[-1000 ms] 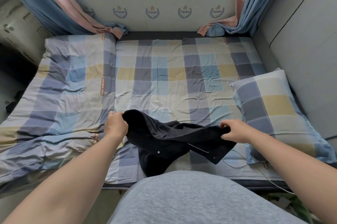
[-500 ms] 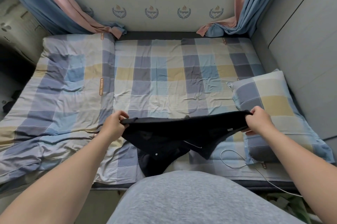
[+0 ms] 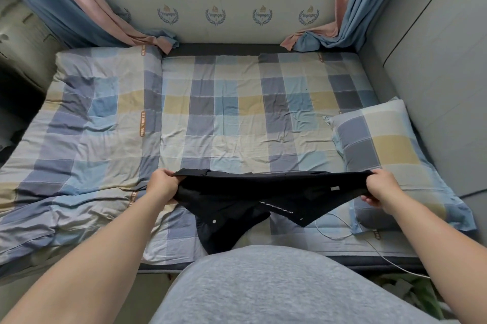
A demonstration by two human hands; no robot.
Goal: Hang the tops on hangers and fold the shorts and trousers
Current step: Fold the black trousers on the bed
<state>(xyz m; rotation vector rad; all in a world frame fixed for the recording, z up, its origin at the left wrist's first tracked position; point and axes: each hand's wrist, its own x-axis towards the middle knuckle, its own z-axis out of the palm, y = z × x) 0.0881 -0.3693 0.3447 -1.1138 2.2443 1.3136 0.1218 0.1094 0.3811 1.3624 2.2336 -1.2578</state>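
Fingers [image 3: 170, 178] tight around black garment [image 3: 237, 193]

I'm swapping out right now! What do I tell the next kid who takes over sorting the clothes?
Left hand: grips one end of the top edge of the black fabric garment with a zip.
Right hand: grips the other end. The edge is pulled straight between the two grips.
Where: the garment is held over the near part of the checked bed sheet, and the rest of it sags below the edge.
Done: nothing folded or hung is in view.
Left: probably lay this garment flat and fold it. No hangers or other clothes show here.
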